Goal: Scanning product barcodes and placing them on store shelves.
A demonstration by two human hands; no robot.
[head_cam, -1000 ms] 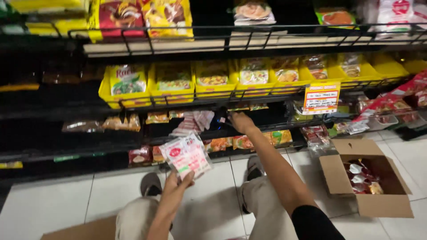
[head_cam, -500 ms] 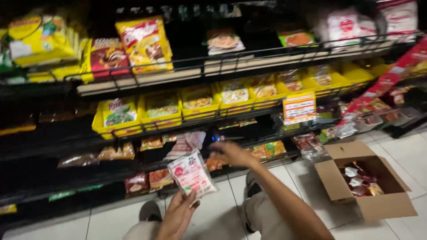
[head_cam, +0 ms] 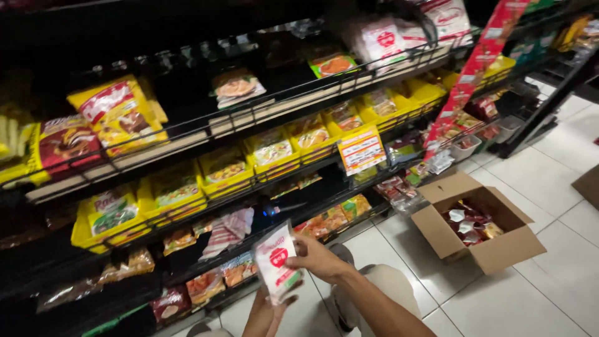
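I hold a white packet with a red round mark (head_cam: pixel 277 262) between my two hands, low in front of the shelves and just above the tiled floor (head_cam: pixel 536 293). My left hand (head_cam: pixel 269 309) grips it from below, fingers wrapped around its bottom edge, while my right hand (head_cam: pixel 317 257) pinches its right side, thumb on the front and fingers curled behind. The packet stands nearly upright, tilted a little to the left, with its face turned toward me. It sits just in front of the lowest wire shelf (head_cam: pixel 237 249), close to a striped red and white pouch (head_cam: pixel 228 229) that lies on that shelf slightly up and to the left. My knees are bent beneath my arms, and my right forearm runs down to the lower right. To my right, well apart from the packet, an open cardboard box (head_cam: pixel 483 249) rests on the floor with small red and white sachets (head_cam: pixel 469 223) inside. Above, yellow trays (head_cam: pixel 274 163) hold rows of packets, and an orange price card (head_cam: pixel 362 150) hangs from the rail of the middle shelf.
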